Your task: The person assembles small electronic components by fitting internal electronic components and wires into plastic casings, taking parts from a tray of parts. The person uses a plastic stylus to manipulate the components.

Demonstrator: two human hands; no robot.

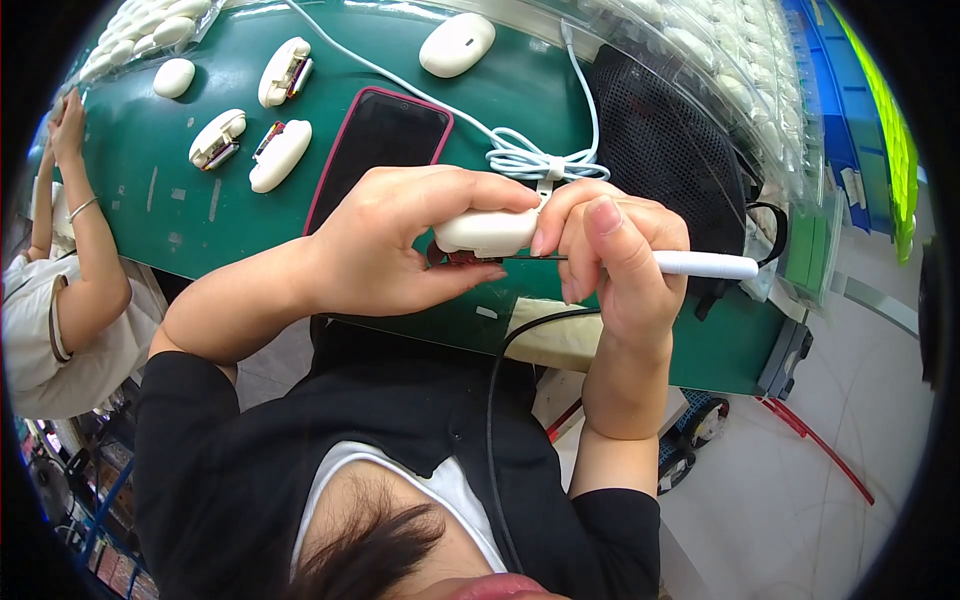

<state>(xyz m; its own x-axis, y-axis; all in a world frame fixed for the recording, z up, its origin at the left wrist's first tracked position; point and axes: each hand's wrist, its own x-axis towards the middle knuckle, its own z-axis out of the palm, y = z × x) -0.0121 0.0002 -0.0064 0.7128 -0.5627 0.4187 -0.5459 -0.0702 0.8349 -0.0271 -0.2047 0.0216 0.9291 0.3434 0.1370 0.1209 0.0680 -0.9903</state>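
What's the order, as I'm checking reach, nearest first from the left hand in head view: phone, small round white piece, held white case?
1. Held white case: in the left hand.
2. Phone: beyond that hand.
3. Small round white piece: upper left.

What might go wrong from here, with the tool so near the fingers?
The white-handled tool's thin shaft might slip into the left thumb close beside it, or scrape the red part showing under the white casing. The coiled cable just beyond may catch on the fingers.

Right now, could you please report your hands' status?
Left hand holding white rounded casing; right hand holding white-handled tool, pointed at casing; coiled cable beyond.
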